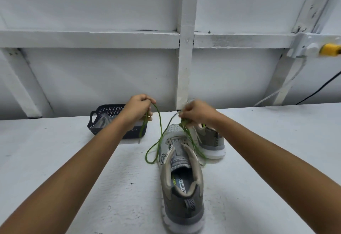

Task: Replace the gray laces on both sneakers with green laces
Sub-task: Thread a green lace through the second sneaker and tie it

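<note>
I see my left hand (140,108) and right hand (195,113) each pinching the green lace (160,128) above the near sneaker (182,178)'s toe. Its loops drape beside that sneaker, and the basket (103,115) sits beyond-left of it.

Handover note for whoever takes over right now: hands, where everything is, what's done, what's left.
Hands: the left hand pinches a stretch of the green lace, raised above the table; the right hand grips a bunch of it over the toe of the near sneaker.
Things: lace loops hang down on both sides of the near sneaker. The far sneaker stands behind it, partly hidden. The dark basket is at the left, contents unclear.
Done: the near sneaker shows no gray lace.
Left: thread it with green; check the far sneaker, whose lacing cannot be judged.
</note>
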Demonstrator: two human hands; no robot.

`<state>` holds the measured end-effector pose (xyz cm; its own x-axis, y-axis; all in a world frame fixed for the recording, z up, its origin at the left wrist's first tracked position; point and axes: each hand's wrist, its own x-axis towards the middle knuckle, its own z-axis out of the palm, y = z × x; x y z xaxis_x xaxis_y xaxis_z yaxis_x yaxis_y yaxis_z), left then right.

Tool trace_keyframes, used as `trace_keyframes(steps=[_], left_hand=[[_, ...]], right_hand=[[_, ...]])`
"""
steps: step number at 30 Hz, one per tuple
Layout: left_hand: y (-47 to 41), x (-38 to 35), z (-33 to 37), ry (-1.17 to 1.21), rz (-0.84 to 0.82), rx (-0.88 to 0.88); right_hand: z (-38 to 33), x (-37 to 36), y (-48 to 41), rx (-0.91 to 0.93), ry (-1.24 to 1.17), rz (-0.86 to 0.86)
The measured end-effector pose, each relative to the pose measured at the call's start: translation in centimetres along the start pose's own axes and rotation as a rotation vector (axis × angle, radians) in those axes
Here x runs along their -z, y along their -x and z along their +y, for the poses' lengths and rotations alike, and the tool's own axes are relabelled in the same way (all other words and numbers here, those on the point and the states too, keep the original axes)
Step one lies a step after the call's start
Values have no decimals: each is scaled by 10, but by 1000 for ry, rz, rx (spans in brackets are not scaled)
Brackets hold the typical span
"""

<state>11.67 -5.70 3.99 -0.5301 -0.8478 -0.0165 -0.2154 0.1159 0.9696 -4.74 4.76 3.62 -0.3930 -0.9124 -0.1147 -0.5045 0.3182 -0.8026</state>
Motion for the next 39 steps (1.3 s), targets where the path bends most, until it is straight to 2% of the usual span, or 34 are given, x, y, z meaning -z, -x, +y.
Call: trace_keyframes(steps=[2, 5, 6, 9, 11, 13, 16, 19, 21, 22, 24, 26, 29, 33, 37, 39], left_hand=[[0, 1, 4, 2, 1, -23], [0, 3, 8, -20, -5, -57], [0, 3, 9, -22, -8, -56], [0, 2, 7, 2, -17, -38], [0, 0, 3, -2, -24, -24], [-2, -3, 0, -30, -24, -17], [-6, -9, -5, -122, -25, -47], [-8, -16, -6, -306, -95, -88], [-10, -24, -6, -324, -102, -72], [-10, -27, -5, -236, -86, -43], [-12, -31, 1, 116, -76, 64], [-12, -30, 7, 479, -127, 172], [-12, -28, 15, 762, -180, 263], [-13, -28, 19, 853, -156, 302], [-14, -28, 18, 862, -125, 303], [-12, -26, 14, 767, -122, 285]], right_hand=[[-20, 13, -4, 120, -80, 131], [-45, 32, -7, 273, -169, 193], [-49, 37, -8, 289, -106, 201], [-46, 46, -11, 340, 294, 229], [-39, 46, -13, 401, 424, 249], [-33, 43, -12, 370, 281, 246], [-31, 39, -10, 271, -123, 156], [-35, 40, -5, 301, -299, 105], [-40, 41, -1, 336, -347, 106], [-42, 42, 1, 348, -337, 114], [-43, 43, 4, 338, -302, 76], [-37, 38, 7, 280, -312, -38], [-24, 23, 12, 207, -296, -252], [-13, 4, 19, 215, -151, -445], [-11, -9, 20, 234, -78, -416], [-11, -10, 19, 241, -105, -367]])
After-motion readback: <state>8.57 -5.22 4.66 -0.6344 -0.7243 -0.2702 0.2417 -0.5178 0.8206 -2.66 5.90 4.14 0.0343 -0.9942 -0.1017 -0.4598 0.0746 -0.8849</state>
